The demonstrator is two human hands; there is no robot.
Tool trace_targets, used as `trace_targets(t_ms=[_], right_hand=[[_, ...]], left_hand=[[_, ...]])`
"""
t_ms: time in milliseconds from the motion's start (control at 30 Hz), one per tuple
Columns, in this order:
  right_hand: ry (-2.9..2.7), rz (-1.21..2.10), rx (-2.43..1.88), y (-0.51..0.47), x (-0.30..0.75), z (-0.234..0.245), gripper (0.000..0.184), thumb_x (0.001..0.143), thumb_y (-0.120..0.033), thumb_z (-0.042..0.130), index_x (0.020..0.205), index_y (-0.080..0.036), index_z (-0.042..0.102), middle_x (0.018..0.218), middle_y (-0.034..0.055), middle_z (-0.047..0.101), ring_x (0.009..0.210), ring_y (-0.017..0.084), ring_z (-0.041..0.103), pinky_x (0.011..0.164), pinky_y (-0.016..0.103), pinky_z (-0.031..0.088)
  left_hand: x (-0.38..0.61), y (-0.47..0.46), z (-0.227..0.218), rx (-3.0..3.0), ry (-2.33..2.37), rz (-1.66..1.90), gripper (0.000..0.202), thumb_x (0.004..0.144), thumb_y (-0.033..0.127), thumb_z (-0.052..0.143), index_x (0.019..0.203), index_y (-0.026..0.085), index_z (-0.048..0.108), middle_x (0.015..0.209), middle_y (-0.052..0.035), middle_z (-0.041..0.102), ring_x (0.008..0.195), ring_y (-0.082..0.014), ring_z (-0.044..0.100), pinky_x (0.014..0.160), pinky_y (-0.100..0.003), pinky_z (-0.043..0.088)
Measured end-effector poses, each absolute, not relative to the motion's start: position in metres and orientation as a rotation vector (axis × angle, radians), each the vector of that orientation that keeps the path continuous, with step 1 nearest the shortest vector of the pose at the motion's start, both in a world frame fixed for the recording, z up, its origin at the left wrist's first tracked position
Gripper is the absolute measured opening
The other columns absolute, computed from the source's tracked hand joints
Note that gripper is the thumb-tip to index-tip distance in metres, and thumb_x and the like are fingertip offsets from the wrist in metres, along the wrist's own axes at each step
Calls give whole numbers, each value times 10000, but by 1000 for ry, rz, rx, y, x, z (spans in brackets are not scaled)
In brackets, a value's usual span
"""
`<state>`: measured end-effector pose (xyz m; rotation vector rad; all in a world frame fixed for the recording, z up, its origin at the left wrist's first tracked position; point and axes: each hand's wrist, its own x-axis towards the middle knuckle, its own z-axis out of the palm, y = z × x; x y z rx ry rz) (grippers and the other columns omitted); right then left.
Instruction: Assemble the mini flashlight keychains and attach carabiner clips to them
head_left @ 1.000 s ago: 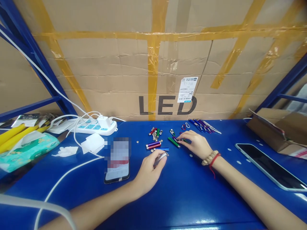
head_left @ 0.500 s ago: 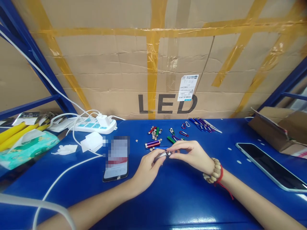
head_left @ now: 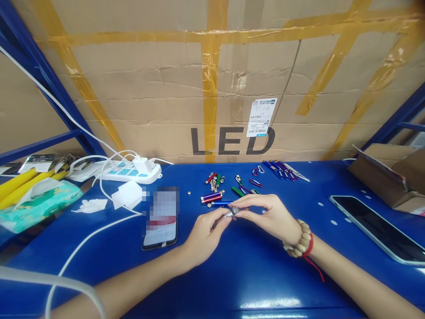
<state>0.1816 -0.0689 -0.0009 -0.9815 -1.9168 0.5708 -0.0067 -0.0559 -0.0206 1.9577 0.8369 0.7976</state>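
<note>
My left hand [head_left: 205, 235] pinches a small silver flashlight tube [head_left: 229, 214] between thumb and fingers above the blue table. At the tube's upper end a round metal piece [head_left: 235, 210] faces up. My right hand [head_left: 270, 217] is closed, its thumb and fingertips on that end; whether the round piece is loose or attached I cannot tell. Just behind my hands lie a blue tube [head_left: 221, 204], purple and red tubes [head_left: 211, 198], and small round metal pieces [head_left: 213, 185]. Green tubes [head_left: 237, 191] are partly hidden behind my right hand.
Small carabiners [head_left: 255, 182] and a row of coloured pen-like tubes [head_left: 281, 170] lie farther back. A phone [head_left: 161, 235] is on the left, another phone [head_left: 375, 228] on the right. A power strip [head_left: 133, 173] with white cables, an open carton [head_left: 392, 177] and a large LED box [head_left: 159, 102] stand around.
The silver tube has tilted, so its round end now faces up toward me. Both hands stay close together, the right shifted slightly. The view has moved a little.
</note>
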Motion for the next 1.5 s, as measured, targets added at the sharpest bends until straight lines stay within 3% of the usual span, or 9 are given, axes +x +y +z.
trace_targets(t_ms=[200,367,500,833,967,1067,1500], right_hand=[[-1880,429,-966,-72,186,8,126,762,-305,667,819,-207,722,767,25,701,693,149,648,670,261,544],[-2018,423,-896,-70,186,5,160,837,-297,582,873,-212,712,797,33,694,735,135,643,689,248,532],[-2019,385,-920,-70,185,2,138,811,-305,615,834,-207,709,791,35,676,728,130,634,680,245,528],[-1991,479,-913,-74,187,9,63,776,-224,655,781,-198,713,773,17,710,708,128,653,689,232,529],[-2051,454,-869,-73,187,11,94,803,-214,623,786,-193,712,755,27,696,703,121,641,667,221,520],[-2058,493,-896,-74,185,10,103,795,-211,631,734,-176,706,708,32,681,674,117,631,644,216,509],[-1799,722,-1124,-79,170,-3,146,717,-299,690,638,-177,694,605,15,664,552,124,611,528,221,502]], left_hand=[[-7,-58,-17,1916,832,788,301,897,331,381,934,155,622,645,8,530,573,-100,443,565,-210,383],[-8,-57,-19,1916,827,791,322,905,345,361,976,156,612,608,21,471,573,-100,434,567,-208,387],[-8,-57,-20,1932,813,789,310,905,335,360,936,159,612,615,22,468,584,-101,438,583,-208,389],[-9,-56,-21,1971,820,786,302,902,302,380,1015,174,630,642,15,539,592,-108,490,594,-212,407],[-8,-56,-24,2020,845,815,274,899,291,408,1011,187,635,847,-22,657,740,-135,580,692,-223,440],[-8,-56,-28,2084,815,815,245,899,265,424,994,197,640,979,-33,670,878,-155,598,780,-235,437],[-12,-55,-39,2302,823,960,234,898,213,412,981,197,630,882,-35,666,797,-157,593,724,-253,444]])
